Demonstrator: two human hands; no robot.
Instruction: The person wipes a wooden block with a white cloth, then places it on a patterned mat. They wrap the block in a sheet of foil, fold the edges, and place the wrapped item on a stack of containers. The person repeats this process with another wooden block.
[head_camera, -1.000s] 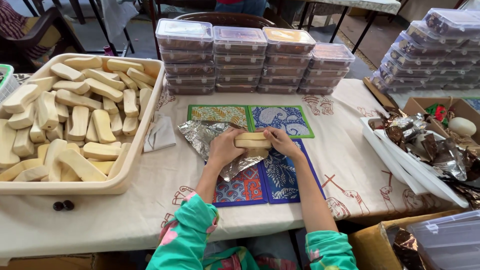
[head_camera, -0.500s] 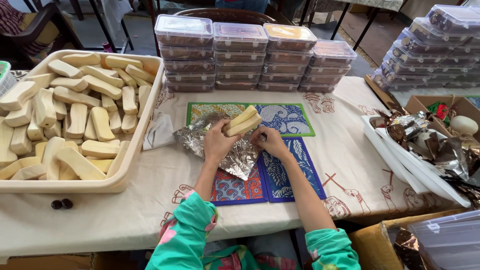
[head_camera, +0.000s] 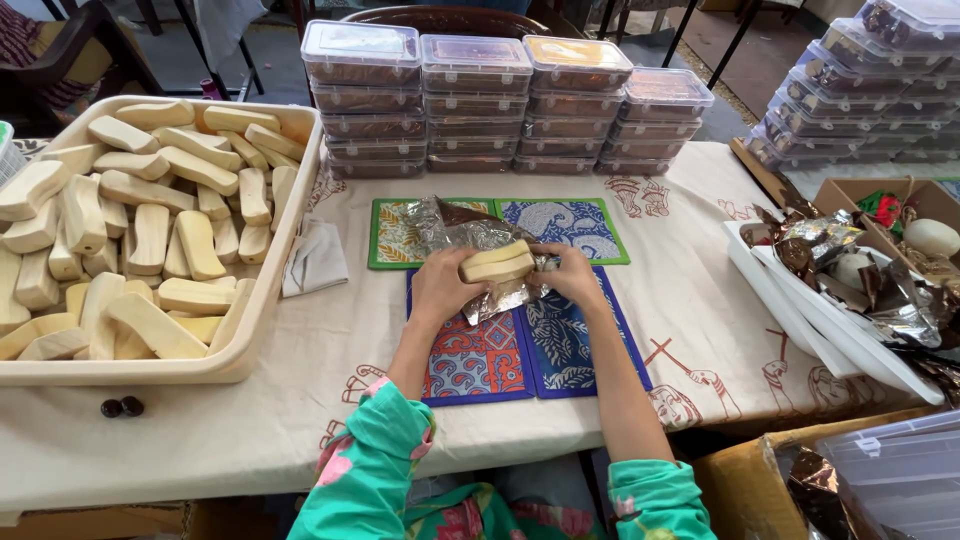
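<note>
My left hand (head_camera: 446, 288) grips two stacked pale wooden blocks (head_camera: 497, 262) from the left end, above the patterned mats (head_camera: 480, 355). At the blocks' right end my right hand (head_camera: 572, 275) pinches the crinkled silver foil sheet (head_camera: 462, 232). The foil lies under and behind the blocks, its far side raised over the green mat (head_camera: 390, 240). Both arms wear teal flowered sleeves.
A large cream tray (head_camera: 262, 290) full of wooden blocks fills the left. Stacked clear lidded boxes (head_camera: 505, 105) stand at the back, with more boxes (head_camera: 880, 90) at far right. A white tray (head_camera: 800, 315) of foil pieces sits right. A folded grey cloth (head_camera: 317, 260) lies by the tray.
The blocks went from lying flat to tilted up, and now rest lower and nearly level again. The foil has shifted right and bunched up behind the blocks; my right hand now holds its edge.
</note>
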